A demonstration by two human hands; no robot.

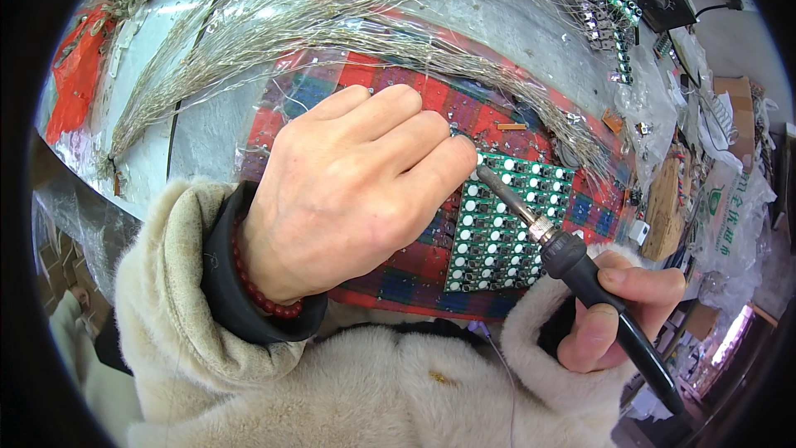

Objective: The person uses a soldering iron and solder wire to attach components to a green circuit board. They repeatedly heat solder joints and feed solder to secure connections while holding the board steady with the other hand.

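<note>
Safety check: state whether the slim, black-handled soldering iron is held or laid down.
Held: the right hand grasps the soldering iron by its handle.

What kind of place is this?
Probably a small electronics soldering workshop: the right hand holds a soldering iron near a panel of green circuit boards, and a long bundle of thin wires lies across the bench.

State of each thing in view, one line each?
left hand: fingers curled, contents hidden
right hand: gripping soldering iron
soldering iron: held, heat unknown
circuit board: populated, on plaid cloth
plaid cloth: spread out, littered
wires: fanned out
red bracelet: worn, left wrist
</note>
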